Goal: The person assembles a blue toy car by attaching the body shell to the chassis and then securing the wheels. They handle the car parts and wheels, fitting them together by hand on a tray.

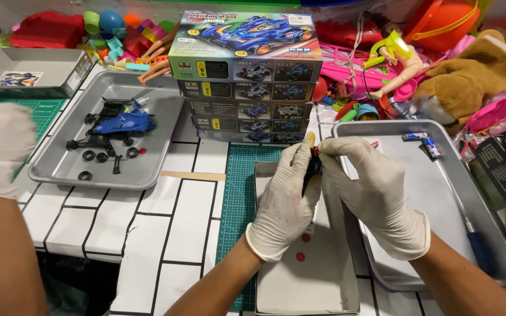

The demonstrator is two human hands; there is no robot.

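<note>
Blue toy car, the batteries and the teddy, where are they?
blue toy car (125, 123), head view, on its blue body shell.
batteries (431, 147), head view, on the nearer battery's middle.
brown plush toy (475, 76), head view, on its furry body.

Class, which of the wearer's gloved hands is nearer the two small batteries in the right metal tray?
Right. The right hand lies over that tray, just below-left of the batteries; the left hand is farther left.
</note>
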